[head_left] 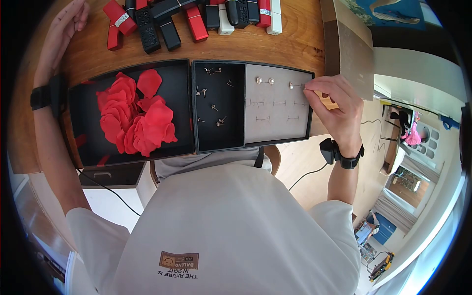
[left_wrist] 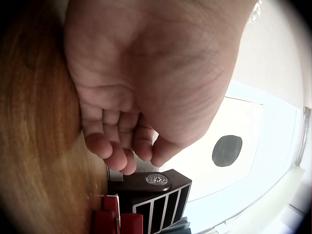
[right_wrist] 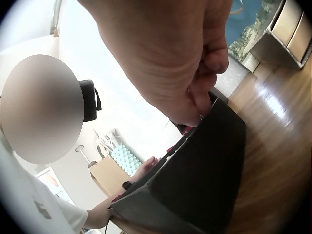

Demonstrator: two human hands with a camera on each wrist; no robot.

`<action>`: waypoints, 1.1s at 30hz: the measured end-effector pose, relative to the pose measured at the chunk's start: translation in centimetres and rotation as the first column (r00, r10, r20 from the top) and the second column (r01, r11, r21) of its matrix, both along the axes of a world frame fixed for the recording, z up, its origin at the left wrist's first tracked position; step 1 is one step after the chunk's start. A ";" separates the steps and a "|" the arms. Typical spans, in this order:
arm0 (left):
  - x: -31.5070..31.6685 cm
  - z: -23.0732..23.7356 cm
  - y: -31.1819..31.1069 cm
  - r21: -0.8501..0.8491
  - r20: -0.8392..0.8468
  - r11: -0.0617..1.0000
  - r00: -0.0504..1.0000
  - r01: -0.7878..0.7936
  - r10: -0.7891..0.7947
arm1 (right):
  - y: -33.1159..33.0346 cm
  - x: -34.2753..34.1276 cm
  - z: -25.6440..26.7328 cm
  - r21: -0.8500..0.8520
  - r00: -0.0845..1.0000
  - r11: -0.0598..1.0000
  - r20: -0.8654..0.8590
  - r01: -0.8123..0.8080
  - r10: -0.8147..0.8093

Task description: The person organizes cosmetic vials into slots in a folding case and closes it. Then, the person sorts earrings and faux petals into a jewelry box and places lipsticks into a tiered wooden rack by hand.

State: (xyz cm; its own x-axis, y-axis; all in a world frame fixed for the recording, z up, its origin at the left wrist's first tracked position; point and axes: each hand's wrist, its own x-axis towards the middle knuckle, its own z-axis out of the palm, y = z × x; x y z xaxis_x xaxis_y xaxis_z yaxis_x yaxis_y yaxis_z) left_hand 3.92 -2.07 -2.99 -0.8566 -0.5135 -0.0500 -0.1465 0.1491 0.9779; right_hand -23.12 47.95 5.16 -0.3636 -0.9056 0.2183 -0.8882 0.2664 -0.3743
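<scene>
Head view: right hand [head_left: 339,105] pinches tiny item [head_left: 305,87] at box rim [head_left: 309,123].

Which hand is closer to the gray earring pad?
Right hand, at the edge of the gray pad. The left hand is farther away, beyond the red petals.

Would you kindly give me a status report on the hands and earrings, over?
Left hand idle, fingers relaxed. Right hand pinching tiny item, unidentifiable, at right edge of grey pad. Three pearl earrings visible on pad. Nothing visibly blocking right hand.
</scene>
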 end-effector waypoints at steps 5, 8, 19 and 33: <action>0.0 0.2 0.1 -0.003 0.008 1.000 1.000 0.002 -0.002 | 0.0 -0.4 -0.2 -0.002 0.996 0.997 -0.057 -0.071 0.071; -0.1 0.1 0.2 -0.015 0.002 1.000 1.000 -0.005 0.005 | 0.2 -0.3 0.0 0.024 0.999 1.000 -0.034 -0.015 0.016; 0.0 0.2 0.3 -0.013 0.003 1.000 1.000 -0.006 0.006 | 0.0 0.0 -0.1 0.032 0.999 0.999 -0.041 0.026 -0.024; -0.3 0.7 0.8 -0.008 0.006 1.000 1.000 0.010 -0.010 | -3.4 1.7 1.6 -0.022 0.995 0.995 0.001 -0.096 0.096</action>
State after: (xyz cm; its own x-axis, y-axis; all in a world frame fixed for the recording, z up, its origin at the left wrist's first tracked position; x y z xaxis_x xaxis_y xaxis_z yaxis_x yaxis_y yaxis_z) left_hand 3.62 -1.22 -2.29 -0.8614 -0.5053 -0.0510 -0.1504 0.1580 0.9759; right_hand -21.43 44.58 6.75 -0.2757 -0.9313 0.2381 -0.9084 0.1715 -0.3812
